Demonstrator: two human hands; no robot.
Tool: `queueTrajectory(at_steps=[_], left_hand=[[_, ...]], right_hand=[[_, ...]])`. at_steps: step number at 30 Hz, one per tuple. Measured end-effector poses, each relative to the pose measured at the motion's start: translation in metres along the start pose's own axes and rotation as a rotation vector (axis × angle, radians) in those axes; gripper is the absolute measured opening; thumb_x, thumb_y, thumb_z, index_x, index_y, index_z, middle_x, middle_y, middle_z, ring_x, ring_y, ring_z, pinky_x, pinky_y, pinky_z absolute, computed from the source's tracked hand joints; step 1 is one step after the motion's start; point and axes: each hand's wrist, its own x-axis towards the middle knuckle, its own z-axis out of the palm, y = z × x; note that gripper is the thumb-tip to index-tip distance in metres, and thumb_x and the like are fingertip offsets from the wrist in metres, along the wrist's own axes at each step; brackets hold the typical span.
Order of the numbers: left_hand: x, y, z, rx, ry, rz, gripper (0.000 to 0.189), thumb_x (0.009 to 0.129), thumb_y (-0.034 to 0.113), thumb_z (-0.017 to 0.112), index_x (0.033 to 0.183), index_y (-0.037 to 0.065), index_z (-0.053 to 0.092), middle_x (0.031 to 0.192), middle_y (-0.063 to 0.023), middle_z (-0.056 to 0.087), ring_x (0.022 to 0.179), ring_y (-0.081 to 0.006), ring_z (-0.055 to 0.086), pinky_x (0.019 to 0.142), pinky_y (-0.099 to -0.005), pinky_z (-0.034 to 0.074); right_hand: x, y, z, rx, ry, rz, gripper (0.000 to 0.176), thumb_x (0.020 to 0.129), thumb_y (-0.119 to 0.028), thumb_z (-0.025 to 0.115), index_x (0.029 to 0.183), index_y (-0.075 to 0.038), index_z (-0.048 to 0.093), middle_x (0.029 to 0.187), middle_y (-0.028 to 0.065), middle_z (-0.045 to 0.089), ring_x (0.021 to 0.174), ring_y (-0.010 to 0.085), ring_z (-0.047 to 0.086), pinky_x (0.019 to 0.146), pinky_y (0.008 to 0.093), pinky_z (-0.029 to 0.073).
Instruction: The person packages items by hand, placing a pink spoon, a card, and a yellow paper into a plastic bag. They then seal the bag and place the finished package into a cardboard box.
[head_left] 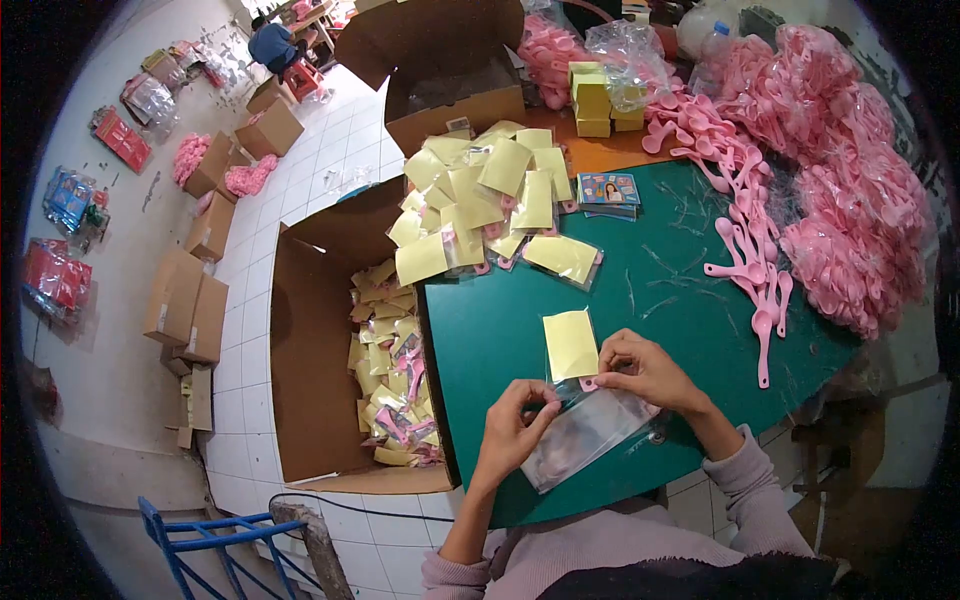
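At the near edge of the green table, a small clear plastic bag with a yellow card (571,345) lies between my hands. A pink spoon handle end (587,383) shows at the card's lower edge. My left hand (517,425) pinches the bag's near left side, fingers closed. On the other side, my right hand (648,370) has thumb and fingers closed at the bag's right corner beside the handle end. Beneath both hands rests a stack of flat clear plastic bags (585,440). Fingers partly hide the bag's open end.
Filled bags with yellow cards (480,190) are heaped at the table's far left. An open carton (310,350) beside the table holds more. Loose pink spoons (745,250) and large bundles of spoons (850,190) lie right. Printed cards (608,190) are stacked behind. A person (272,45) sits far off.
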Motion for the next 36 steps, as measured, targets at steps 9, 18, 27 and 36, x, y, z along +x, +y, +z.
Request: queueTrajectory(at_steps=[9, 18, 27, 36], left_hand=[[0.008, -0.009, 0.011, -0.176, 0.136, -0.137, 0.017, 0.08, 0.008, 0.061, 0.092, -0.001, 0.052, 0.085, -0.0053, 0.059, 0.079, -0.01, 0.058, 0.066, -0.0229, 0.049], [0.009, -0.019, 0.017, -0.168, 0.256, -0.083, 0.017, 0.081, 0.007, 0.059, 0.095, 0.0, 0.052, 0.082, -0.0041, 0.06, 0.073, -0.0079, 0.058, 0.064, -0.0212, 0.046], [0.015, -0.017, 0.012, -0.212, 0.121, -0.079, 0.036, 0.083, 0.01, 0.057, 0.118, 0.004, 0.05, 0.104, -0.0052, 0.058, 0.079, -0.0059, 0.053, 0.058, -0.0174, 0.04], [0.026, 0.005, -0.023, -0.074, 0.174, 0.035, 0.045, 0.079, 0.005, 0.058, 0.123, 0.005, 0.047, 0.114, -0.0055, 0.055, 0.078, -0.0084, 0.053, 0.073, -0.0238, 0.045]], right_hand=[[-0.001, 0.011, 0.009, 0.259, 0.025, 0.208, 0.013, 0.082, -0.009, 0.057, 0.084, 0.003, 0.052, 0.079, 0.0084, 0.057, 0.072, 0.0142, 0.06, 0.063, 0.025, 0.049], [-0.002, 0.002, 0.014, 0.438, 0.085, 0.281, 0.013, 0.083, -0.002, 0.053, 0.09, 0.003, 0.043, 0.077, 0.0151, 0.061, 0.07, 0.0195, 0.064, 0.054, 0.0275, 0.054], [-0.004, 0.001, 0.016, 0.367, 0.069, 0.226, 0.019, 0.082, 0.001, 0.049, 0.1, 0.003, 0.044, 0.079, 0.0133, 0.061, 0.072, 0.0187, 0.064, 0.057, 0.0272, 0.054], [-0.004, -0.005, -0.03, -0.226, 0.264, -0.061, 0.028, 0.076, 0.003, 0.05, 0.104, 0.002, 0.051, 0.085, 0.0109, 0.059, 0.077, 0.0187, 0.06, 0.066, 0.0295, 0.048]])
